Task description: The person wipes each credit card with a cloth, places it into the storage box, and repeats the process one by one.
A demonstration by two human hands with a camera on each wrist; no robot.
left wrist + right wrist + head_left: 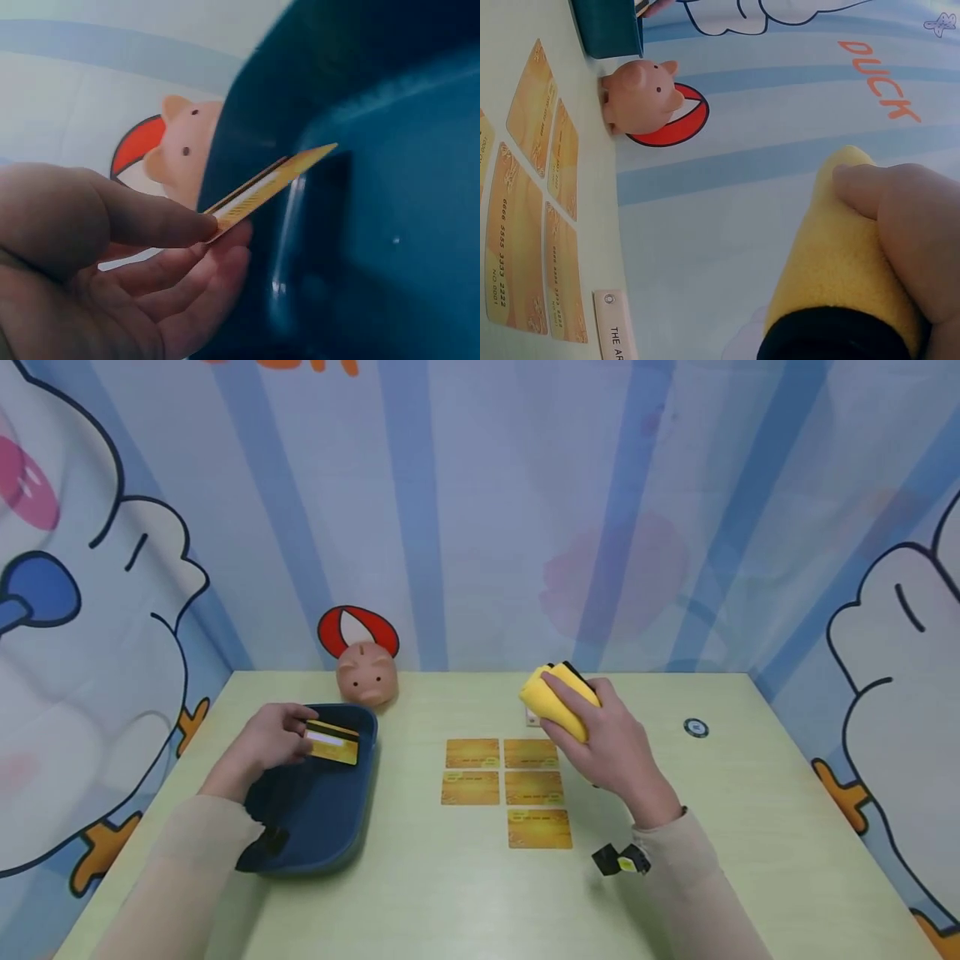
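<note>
My left hand (281,739) pinches a gold bank card (332,742) between thumb and fingers. The card is tilted, its dark stripe and white strip showing, over the dark blue bin (371,777). In the left wrist view the thumb presses on the card (262,191) near the bin's wall. My right hand (607,735) grips a folded yellow fuzzy cloth (558,700) with a black edge, held above the table. The cloth (832,262) also shows in the right wrist view, with the thumb on it. Several gold cards (532,787) lie in two columns on the table.
A pink piggy bank (367,674) stands behind the bin. A small pale box (615,322) with dark lettering is partly hidden behind the cloth in the head view. A dark round chip (696,727) lies at the right. A printed curtain (487,527) hangs behind the table.
</note>
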